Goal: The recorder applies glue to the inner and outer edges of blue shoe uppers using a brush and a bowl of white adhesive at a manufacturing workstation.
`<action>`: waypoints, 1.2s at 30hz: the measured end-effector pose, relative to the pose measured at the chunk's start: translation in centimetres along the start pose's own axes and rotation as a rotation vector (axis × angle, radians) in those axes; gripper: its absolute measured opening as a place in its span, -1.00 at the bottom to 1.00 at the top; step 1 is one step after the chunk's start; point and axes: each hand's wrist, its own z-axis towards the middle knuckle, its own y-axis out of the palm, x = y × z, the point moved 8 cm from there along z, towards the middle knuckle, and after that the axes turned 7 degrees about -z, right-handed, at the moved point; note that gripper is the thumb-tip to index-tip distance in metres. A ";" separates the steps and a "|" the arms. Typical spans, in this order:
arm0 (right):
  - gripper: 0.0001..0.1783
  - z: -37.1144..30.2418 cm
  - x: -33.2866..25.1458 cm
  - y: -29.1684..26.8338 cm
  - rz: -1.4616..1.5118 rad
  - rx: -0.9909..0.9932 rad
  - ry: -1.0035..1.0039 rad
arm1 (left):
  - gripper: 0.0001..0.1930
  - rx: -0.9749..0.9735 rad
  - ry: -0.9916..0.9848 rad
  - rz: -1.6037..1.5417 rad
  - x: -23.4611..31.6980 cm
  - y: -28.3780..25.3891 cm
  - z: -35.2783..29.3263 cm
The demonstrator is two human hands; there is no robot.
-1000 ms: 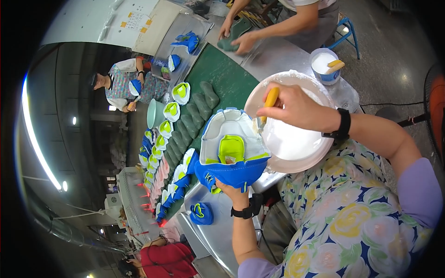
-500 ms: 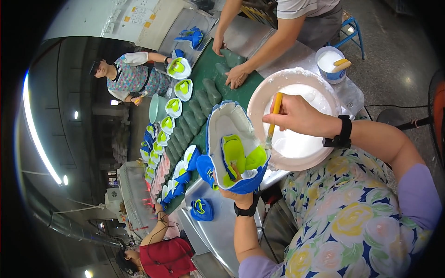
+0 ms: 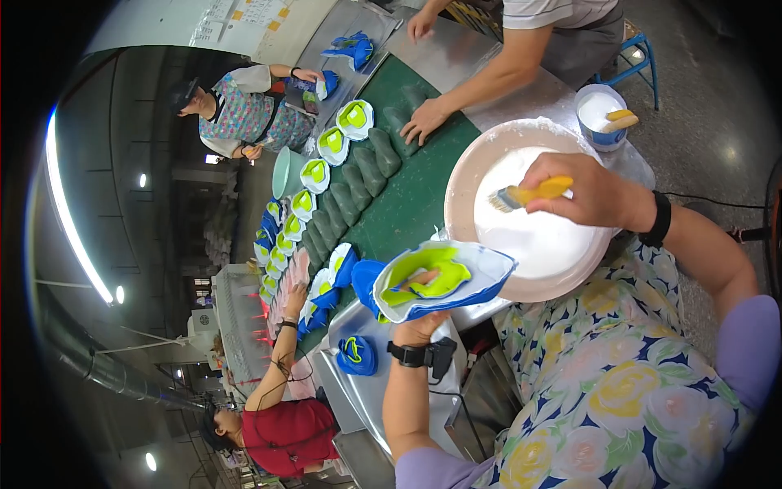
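Right hand is closed around the yellow handle of a flat brush, whose bristles hang over the white liquid in a wide pinkish basin; whether their tips touch it, I cannot tell. Just beside the basin's near left rim, the left hand is clamped from below on a blue shoe upper, tilted with its white lining and lime-green tongue showing. From this, the step in hand looks to be loading the brush for coating the lining. Bringing it to the upper would call for shedding any surplus on the rim, turning the lining squarely to the bristles and keeping the tongue clear of stray drips. A firm left grip matters, as the upper looks soft enough to fold under pressure. Beyond, grey-green forms line the green-topped bench.
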 end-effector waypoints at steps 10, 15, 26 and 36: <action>-0.79 1.9 -8.6 2.5 0.263 0.047 -0.566 | -0.55 -0.014 -0.106 0.169 -10.4 5.1 2.4; -0.83 1.7 -7.0 3.8 0.090 -0.126 -0.575 | -0.57 0.039 -0.183 -0.361 -10.7 5.0 3.0; -0.74 2.7 -2.6 5.7 0.078 -0.419 -0.117 | -0.65 0.360 0.377 0.977 -4.4 0.0 0.5; -0.72 3.6 -0.8 3.5 0.032 -0.493 0.146 | -0.58 0.320 0.487 0.947 -1.9 4.8 1.2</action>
